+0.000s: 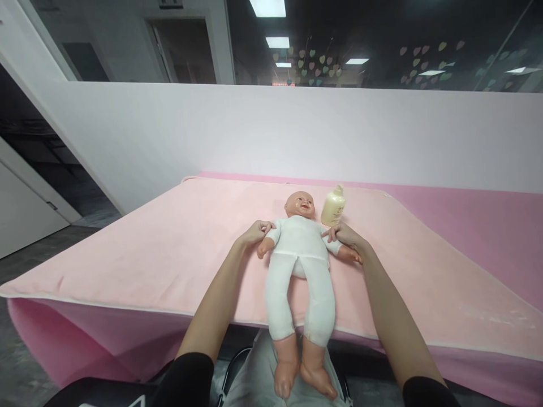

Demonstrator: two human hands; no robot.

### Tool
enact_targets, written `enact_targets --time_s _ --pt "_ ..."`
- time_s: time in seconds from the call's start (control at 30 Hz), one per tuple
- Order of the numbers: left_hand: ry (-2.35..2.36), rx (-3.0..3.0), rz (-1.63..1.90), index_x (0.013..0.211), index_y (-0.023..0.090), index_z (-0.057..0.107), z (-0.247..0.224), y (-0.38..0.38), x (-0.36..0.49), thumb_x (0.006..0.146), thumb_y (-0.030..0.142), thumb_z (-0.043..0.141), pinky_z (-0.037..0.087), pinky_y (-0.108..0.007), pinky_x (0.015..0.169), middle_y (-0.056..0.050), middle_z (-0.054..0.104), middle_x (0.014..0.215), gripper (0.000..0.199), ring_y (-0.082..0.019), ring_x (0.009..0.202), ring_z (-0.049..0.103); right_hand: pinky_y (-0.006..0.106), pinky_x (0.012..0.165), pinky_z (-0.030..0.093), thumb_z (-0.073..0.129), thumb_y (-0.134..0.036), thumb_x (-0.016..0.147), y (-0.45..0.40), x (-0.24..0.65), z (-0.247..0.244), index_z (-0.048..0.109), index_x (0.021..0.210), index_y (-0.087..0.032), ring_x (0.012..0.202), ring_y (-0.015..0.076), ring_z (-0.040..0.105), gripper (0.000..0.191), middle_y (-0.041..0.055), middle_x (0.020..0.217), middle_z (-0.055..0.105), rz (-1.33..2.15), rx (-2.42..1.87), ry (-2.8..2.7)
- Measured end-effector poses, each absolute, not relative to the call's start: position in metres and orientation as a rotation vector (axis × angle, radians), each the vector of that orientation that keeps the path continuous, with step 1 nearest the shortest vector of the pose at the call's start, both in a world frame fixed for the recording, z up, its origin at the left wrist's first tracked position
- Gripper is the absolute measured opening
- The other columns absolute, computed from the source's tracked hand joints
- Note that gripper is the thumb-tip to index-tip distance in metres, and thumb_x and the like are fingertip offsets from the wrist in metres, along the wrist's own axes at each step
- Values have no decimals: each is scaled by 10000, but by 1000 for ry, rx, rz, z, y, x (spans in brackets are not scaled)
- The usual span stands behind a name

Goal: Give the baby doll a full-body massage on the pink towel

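A baby doll (300, 237) in a white cloth body lies on its back on the pink blanket (178, 243), its bare feet hanging over the near edge above my lap. My left hand (257, 231) is closed at the doll's upper arm on the left, its curled fingers gripping the white sleeve. On the other side, my right hand (344, 233) has its fingers bent onto the opposite sleeve, pinching it near the shoulder. Just behind that hand stands a pale yellow pump bottle (333, 206), beside the doll's head.
A darker pink cloth (479, 237) shows under the blanket, at the right and hanging down at the front. Behind the table rises a white partition (297, 130) with dark glass above it. A white door (29, 203) stands at the far left.
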State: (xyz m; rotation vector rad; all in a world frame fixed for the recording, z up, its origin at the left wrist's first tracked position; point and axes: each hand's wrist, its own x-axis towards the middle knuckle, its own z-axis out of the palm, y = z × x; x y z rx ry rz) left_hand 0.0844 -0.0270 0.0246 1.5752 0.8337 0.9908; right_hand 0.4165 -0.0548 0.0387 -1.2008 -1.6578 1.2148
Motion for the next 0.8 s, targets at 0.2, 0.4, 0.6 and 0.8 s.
enact_targets --time_s 0.2,0.4,0.6,0.8 --pt "812 1555 907 499 161 374 29 -34 80 465 95 545 355 -218 585 -5 568 746 187 -111 676 508 360 841 494 493 -134 515 -55 416 36 676 554 -172 905 247 639 191 83 843 704 1252 -1246 -1584" --pt "826 1459 1044 762 157 580 30 -35 82 561 236 697 433 -278 737 -60 648 957 246 -182 861 585 311 832 508 541 -96 515 -55 422 33 749 880 -194 983 238 614 431 64 1052 678 1291 -1213 -1512" --pt "908 1351 1136 1122 160 610 29 -34 96 647 376 722 459 -312 799 -98 653 1048 534 -201 922 605 334 807 526 746 -200 576 -58 414 37 721 955 -175 941 247 632 381 82 1030 684 1324 -1067 -1410" --pt "918 1413 1171 1093 141 650 19 -28 100 717 509 656 472 -284 738 -103 655 1025 526 -184 874 606 338 766 509 747 -445 652 -47 410 29 717 887 -140 846 227 633 387 101 947 692 1206 -1103 -1486"
